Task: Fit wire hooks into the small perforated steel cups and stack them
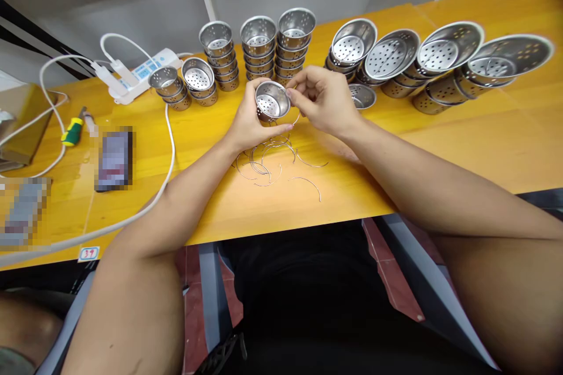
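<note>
A perforated metal cup (273,102) is held above the yellow table, its open top tilted toward the camera. My left hand (248,120) wraps round the cup's left side, with the thumb below it. At the cup's right rim, my right hand (321,96) pinches a thin curved wire (296,119), which hangs down from the fingertips. Several loose wire arcs (266,164) lie on the table just below the hands. Whether the pinched wire is hooked to the cup is too small to tell.
Stacks of perforated cups (219,47) stand along the back, with leaning stacks (440,58) at the right. A power strip (145,74), white cable (172,146), screwdriver (73,132) and two blurred flat devices (114,159) are at the left. Another person's leg (26,319) shows lower left.
</note>
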### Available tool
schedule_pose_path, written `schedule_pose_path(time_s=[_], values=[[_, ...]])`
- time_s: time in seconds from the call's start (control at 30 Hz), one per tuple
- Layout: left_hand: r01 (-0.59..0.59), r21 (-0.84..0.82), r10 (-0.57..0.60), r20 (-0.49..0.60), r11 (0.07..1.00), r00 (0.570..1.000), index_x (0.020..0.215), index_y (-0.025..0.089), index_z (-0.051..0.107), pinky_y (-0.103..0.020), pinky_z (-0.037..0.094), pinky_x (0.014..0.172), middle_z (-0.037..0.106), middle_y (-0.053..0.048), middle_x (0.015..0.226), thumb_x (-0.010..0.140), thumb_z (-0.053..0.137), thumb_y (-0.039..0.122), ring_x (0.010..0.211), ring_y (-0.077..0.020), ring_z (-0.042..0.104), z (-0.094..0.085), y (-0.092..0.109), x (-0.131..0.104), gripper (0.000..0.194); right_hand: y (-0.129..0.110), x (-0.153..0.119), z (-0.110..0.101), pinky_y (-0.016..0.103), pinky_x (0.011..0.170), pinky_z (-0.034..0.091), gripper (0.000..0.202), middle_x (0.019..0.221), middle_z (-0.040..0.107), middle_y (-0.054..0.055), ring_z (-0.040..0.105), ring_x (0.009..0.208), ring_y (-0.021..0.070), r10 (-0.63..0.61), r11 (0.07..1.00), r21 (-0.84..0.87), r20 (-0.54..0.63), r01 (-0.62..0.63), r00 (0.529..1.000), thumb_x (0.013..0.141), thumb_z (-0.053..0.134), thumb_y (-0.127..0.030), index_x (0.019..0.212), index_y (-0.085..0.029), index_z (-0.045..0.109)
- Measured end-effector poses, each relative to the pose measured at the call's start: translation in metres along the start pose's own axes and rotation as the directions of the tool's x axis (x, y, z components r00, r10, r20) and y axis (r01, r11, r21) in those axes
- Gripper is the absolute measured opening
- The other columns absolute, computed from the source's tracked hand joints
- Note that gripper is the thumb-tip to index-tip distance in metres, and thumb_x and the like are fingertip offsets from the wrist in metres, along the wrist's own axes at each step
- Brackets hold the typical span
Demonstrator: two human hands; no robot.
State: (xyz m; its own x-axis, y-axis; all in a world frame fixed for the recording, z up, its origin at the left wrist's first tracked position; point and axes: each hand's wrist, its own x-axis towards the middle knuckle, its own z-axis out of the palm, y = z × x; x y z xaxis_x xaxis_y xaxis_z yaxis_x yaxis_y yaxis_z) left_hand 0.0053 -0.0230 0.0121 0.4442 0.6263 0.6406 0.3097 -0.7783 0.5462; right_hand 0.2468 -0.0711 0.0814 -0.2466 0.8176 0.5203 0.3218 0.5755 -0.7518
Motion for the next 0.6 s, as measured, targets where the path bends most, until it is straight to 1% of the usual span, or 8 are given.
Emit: schedule_pose_path(time_s=[0.1, 0.17, 0.27, 0.4, 0.47, 0.6], values=[[-0.041, -0.004, 0.041, 0.024, 0.999, 0.999, 0.162, 0.036, 0.034, -0.057, 0.058, 0.133, 0.060, -0.012, 0.158, 0.069, 0.090, 0.103, 0.151, -0.0373, 0.072, 0.000, 0.005, 0.001, 0.128, 0.000, 0.000, -0.001, 0.045, 0.069, 0.056, 0.063, 0.082, 0.069, 0.005, 0.061, 0.071, 0.0237, -0.039, 0.995, -0.088, -0.017, 0.037, 0.999, 0.104, 0.070, -0.092, 0.104, -0.029, 0.072], [-0.041, 0.015, 0.041, 0.040, 0.999, 0.998, 0.161, 0.036, 0.035, -0.058, 0.059, 0.133, 0.061, -0.012, 0.156, 0.069, 0.089, 0.105, 0.151, -0.0376, 0.072, 0.001, 0.008, 0.001, 0.127, 0.000, 0.000, -0.001, 0.046, 0.071, 0.058, 0.063, 0.079, 0.066, 0.004, 0.059, 0.070, 0.0238, -0.042, 0.993, -0.112, -0.010, 0.040, 0.999, 0.104, 0.068, -0.093, 0.104, -0.029, 0.072], [-0.015, 0.016, 0.015, 0.053, 1.000, 0.998, 0.158, 0.036, 0.039, -0.058, 0.061, 0.129, 0.063, -0.011, 0.154, 0.070, 0.088, 0.105, 0.147, -0.0370, 0.074, 0.002, 0.013, 0.002, 0.122, 0.001, -0.001, 0.001, 0.048, 0.076, 0.061, 0.061, 0.076, 0.064, 0.003, 0.057, 0.070, 0.0246, -0.024, 0.992, -0.123, -0.006, 0.023, 1.000, 0.105, 0.068, -0.090, 0.106, -0.030, 0.073], [-0.007, -0.016, 0.007, 0.041, 1.000, 0.999, 0.155, 0.034, 0.042, -0.058, 0.063, 0.127, 0.065, -0.011, 0.152, 0.070, 0.087, 0.106, 0.145, -0.0365, 0.075, 0.002, 0.017, 0.003, 0.120, 0.002, -0.002, 0.003, 0.051, 0.081, 0.062, 0.050, 0.076, 0.063, 0.003, 0.059, 0.073, 0.0266, 0.002, 0.991, -0.131, 0.001, -0.002, 1.000, 0.108, 0.072, -0.081, 0.108, -0.031, 0.073], [0.004, -0.018, -0.003, 0.039, 1.000, 0.999, 0.154, 0.034, 0.043, -0.058, 0.063, 0.127, 0.066, -0.011, 0.151, 0.071, 0.087, 0.105, 0.144, -0.0361, 0.076, 0.001, 0.018, 0.003, 0.118, 0.002, -0.002, 0.004, 0.051, 0.081, 0.062, 0.047, 0.075, 0.062, 0.002, 0.058, 0.072, 0.0265, 0.004, 0.992, -0.126, -0.003, -0.004, 1.000, 0.108, 0.073, -0.078, 0.107, -0.031, 0.072], [0.001, -0.035, 0.001, 0.046, 0.999, 0.999, 0.154, 0.035, 0.045, -0.056, 0.063, 0.128, 0.068, -0.009, 0.148, 0.078, 0.086, 0.102, 0.142, -0.0344, 0.077, -0.002, 0.023, 0.003, 0.109, 0.000, -0.003, 0.008, 0.050, 0.078, 0.062, 0.043, 0.073, 0.058, 0.001, 0.057, 0.070, 0.0260, 0.003, 0.995, -0.099, -0.006, -0.003, 1.000, 0.109, 0.074, -0.075, 0.110, -0.032, 0.072]])
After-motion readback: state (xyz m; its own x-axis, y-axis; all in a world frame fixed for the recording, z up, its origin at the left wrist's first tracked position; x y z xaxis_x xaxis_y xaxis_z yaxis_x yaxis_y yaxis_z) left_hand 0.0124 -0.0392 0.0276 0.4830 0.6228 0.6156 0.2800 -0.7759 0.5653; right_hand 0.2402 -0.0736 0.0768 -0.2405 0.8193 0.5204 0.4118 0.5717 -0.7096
